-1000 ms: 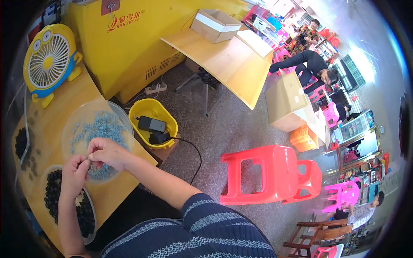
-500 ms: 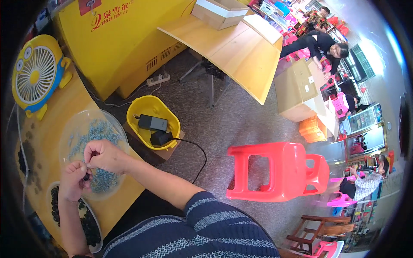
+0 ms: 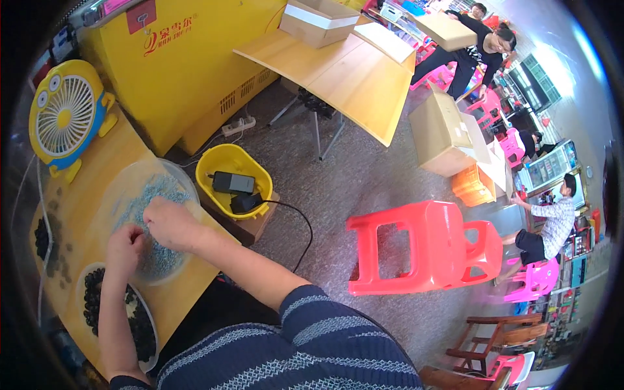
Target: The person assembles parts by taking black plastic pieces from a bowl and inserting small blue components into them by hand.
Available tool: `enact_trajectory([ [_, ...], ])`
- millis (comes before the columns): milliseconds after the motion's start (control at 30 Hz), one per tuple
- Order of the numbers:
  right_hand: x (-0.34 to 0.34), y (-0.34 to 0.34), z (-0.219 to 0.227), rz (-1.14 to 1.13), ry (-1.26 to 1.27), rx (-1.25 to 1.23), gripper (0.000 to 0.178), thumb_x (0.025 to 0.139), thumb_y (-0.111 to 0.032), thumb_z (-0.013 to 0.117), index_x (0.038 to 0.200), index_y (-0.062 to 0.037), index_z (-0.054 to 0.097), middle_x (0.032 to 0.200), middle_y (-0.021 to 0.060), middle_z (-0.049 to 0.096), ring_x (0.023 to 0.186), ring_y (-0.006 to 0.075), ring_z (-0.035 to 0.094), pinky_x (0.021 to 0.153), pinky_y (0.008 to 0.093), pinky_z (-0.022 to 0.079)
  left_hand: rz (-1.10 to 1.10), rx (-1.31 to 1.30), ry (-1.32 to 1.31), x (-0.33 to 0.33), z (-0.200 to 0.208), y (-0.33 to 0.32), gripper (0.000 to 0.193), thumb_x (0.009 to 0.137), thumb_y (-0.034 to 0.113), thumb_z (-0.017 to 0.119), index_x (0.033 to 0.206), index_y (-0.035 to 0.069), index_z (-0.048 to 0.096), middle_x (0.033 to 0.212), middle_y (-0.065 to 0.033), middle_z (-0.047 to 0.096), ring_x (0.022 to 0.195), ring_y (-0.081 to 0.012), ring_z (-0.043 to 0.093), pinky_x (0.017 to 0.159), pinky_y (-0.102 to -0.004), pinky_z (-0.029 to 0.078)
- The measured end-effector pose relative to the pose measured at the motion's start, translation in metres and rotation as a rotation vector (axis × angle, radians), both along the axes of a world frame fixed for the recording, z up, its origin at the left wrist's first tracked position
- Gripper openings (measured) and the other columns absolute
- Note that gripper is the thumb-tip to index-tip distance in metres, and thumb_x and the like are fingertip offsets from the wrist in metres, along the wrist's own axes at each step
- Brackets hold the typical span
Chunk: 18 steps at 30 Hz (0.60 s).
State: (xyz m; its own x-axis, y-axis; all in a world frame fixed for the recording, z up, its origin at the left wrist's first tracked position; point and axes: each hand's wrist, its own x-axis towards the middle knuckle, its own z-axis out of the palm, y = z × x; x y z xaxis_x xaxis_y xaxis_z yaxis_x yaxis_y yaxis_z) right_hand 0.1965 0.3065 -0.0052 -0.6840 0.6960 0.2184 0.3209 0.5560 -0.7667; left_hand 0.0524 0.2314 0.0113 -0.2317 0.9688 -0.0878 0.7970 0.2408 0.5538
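Note:
A wide clear plastic bowl (image 3: 190,187) on the wooden table holds many small blue-grey pieces (image 3: 159,188). Over these pieces my right hand (image 3: 168,221) bends down with its fingers drawn together; the fingertips are partly hidden. Beside it, at the bowl's near left rim, my left hand (image 3: 125,247) is closed. Something dark shows between its thumb and fingers, too small to name. Under my left forearm stands an oval white tray (image 3: 151,325) with round black pieces (image 3: 93,296). A small heap of black pieces (image 3: 43,237) lies at the table's left.
A yellow fan (image 3: 68,120) stands on the table's far end. On the floor, a yellow basket (image 3: 260,175) holds a black power adapter with a cable. Red stools (image 3: 426,247), a folding table (image 3: 338,71) and cartons (image 3: 439,133) stand to the right. Other people are beyond.
My hands have moved apart; the right reached down to the blue-grey pieces, while the left stayed closed and shifted right. Behind, one person now lifts a carton and another has moved toward the cartons.

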Motion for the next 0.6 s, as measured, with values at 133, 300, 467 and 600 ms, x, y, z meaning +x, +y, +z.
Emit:
enact_trajectory([
  [133,0.004,-0.011,0.006,-0.025,0.133,-0.059,0.011,0.071,-0.009,0.046,0.073,-0.0012,0.052,0.082,0.0173,0.051,0.082,0.0328,0.049,0.07,0.04,0.041,0.074,-0.016,-0.273,0.009,0.013,0.0,0.009,0.073,0.01,0.051,0.072,0.002,0.053,0.063,-0.0065,0.053,0.053,-0.0154,0.05,0.047,-0.027,0.04],
  [300,0.006,-0.022,0.018,0.086,0.341,-0.234,0.012,0.073,-0.009,0.047,0.079,0.0015,0.051,0.074,0.0156,0.054,0.069,0.0258,0.056,0.062,0.0356,0.043,0.163,-0.089,-0.666,0.017,0.031,-0.013,0.007,0.078,0.013,0.051,0.074,0.007,0.052,0.06,0.0029,0.047,0.047,-0.0038,0.043,0.038,-0.0183,0.033],
  [467,0.011,-0.026,0.025,0.101,0.416,-0.736,0.012,0.076,-0.009,0.046,0.081,0.0013,0.05,0.066,0.0083,0.053,0.055,0.0139,0.054,0.048,0.0269,0.044,0.035,0.049,-0.513,0.026,0.034,-0.022,0.01,0.081,0.015,0.051,0.075,0.007,0.052,0.06,0.0041,0.046,0.047,-0.0028,0.04,0.04,-0.0172,0.032],
  [600,0.013,-0.024,0.017,0.117,0.527,-0.853,0.01,0.077,-0.009,0.046,0.078,0.0007,0.049,0.064,0.0059,0.051,0.052,0.0115,0.053,0.044,0.0239,0.044,0.022,0.111,-0.456,0.029,0.031,-0.023,0.01,0.081,0.015,0.05,0.076,0.006,0.053,0.06,0.0045,0.046,0.047,-0.0022,0.039,0.04,-0.0169,0.032],
])
